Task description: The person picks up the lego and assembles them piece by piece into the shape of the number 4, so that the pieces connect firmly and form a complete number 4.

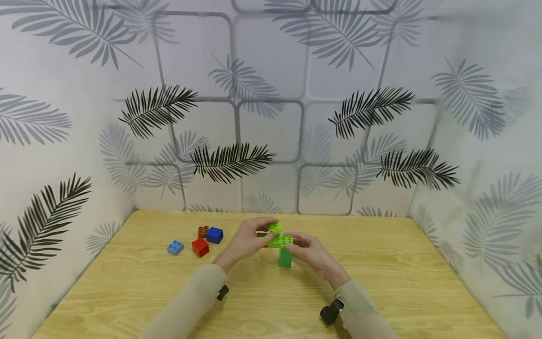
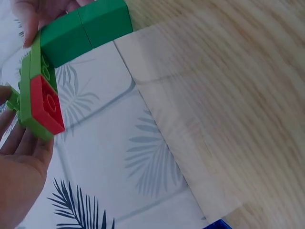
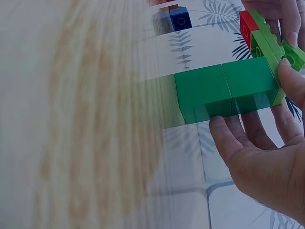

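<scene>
A toy brick build stands on the table, with two dark green bricks [image 3: 205, 93] stacked as a column. Long lime green bricks [image 1: 279, 241] lie across its top and overhang to the left, with a red brick [image 2: 46, 107] on their underside. My left hand [image 1: 247, 241] pinches a small lime green brick [image 1: 275, 228] at the top of the overhang, its fingers also against the long bricks. On the right, my right hand [image 1: 315, 256] grips the column's upper end, thumb at the lime bricks and fingers along the dark green side.
Left of the build lie loose bricks: a light blue brick [image 1: 175, 247], a red brick [image 1: 201, 247], a dark blue brick [image 1: 214, 235] and an orange-brown brick [image 1: 203, 231]. Behind the wooden table [image 1: 381, 263] rises a leaf-patterned wall [image 1: 271, 132].
</scene>
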